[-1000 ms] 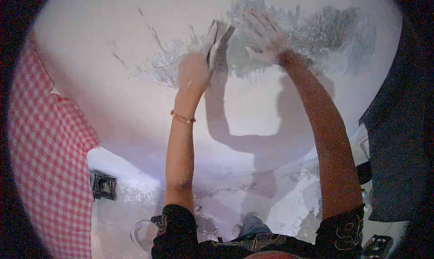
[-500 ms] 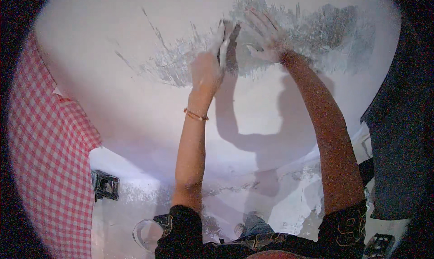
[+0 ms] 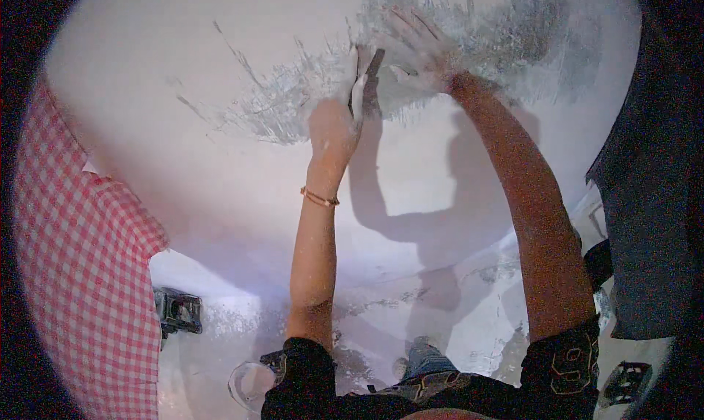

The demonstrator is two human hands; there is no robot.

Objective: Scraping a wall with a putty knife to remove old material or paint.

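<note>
My left hand (image 3: pixel 334 123) is raised against a white wall (image 3: pixel 220 163) and grips a flat-bladed scraper (image 3: pixel 364 82), its blade held up on edge against the surface. My right hand (image 3: pixel 414 46) lies flat with fingers spread on a grey scraped patch (image 3: pixel 506 38) of the wall, just right of the blade. A thin bracelet (image 3: pixel 319 198) circles my left wrist. Both hands are dusted white.
A red-and-white checked cloth (image 3: pixel 81 273) hangs at the left. A dark blue fabric (image 3: pixel 649 200) hangs at the right. A dark wall socket box (image 3: pixel 176 310) sits low on the left. A pale round container (image 3: pixel 249 383) lies below by my chest.
My left hand with the scraper has slid rightward and slightly up along the wall, closer to my right hand. The right hand has stayed on the grey patch.
</note>
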